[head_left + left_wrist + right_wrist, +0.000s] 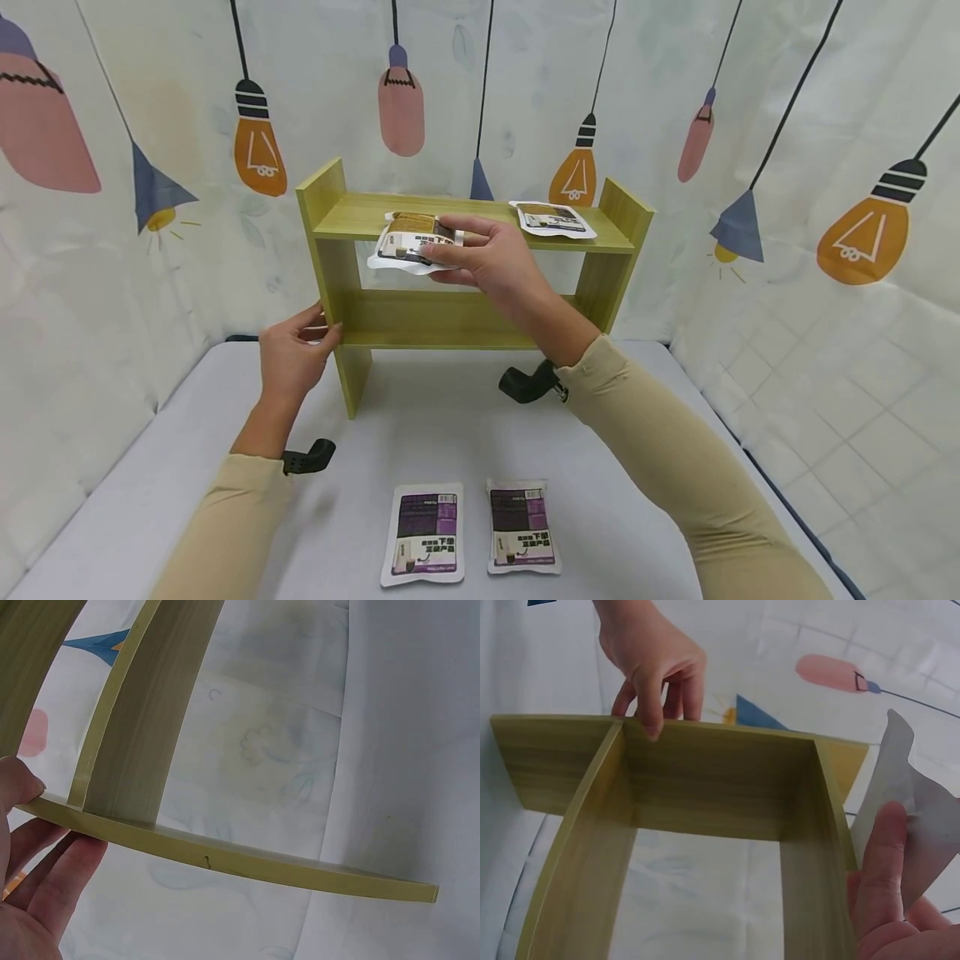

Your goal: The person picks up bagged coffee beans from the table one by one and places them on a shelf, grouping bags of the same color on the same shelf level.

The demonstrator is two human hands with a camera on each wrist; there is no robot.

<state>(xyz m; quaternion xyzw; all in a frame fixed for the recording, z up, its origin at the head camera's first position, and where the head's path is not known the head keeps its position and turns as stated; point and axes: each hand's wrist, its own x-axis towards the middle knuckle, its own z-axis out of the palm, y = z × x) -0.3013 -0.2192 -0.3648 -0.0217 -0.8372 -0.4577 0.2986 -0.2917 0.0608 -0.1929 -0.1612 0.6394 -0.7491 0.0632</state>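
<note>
Packet held at the front edge of a shelf's top board.

The right hand's [491,254] grip is closed on a brown packet [411,240], half overhanging the shelf [450,321]; released so, it could tip off onto the desk [450,417]. The left hand [288,358], fingers bent, is braced on the side panel, where a slip could shift the shelf.

Showing: one wooden shelf unit [465,321], four flat sachets, namely one in hand [408,240], one on top [552,219], two lying on the table [423,533] [522,527].
</note>
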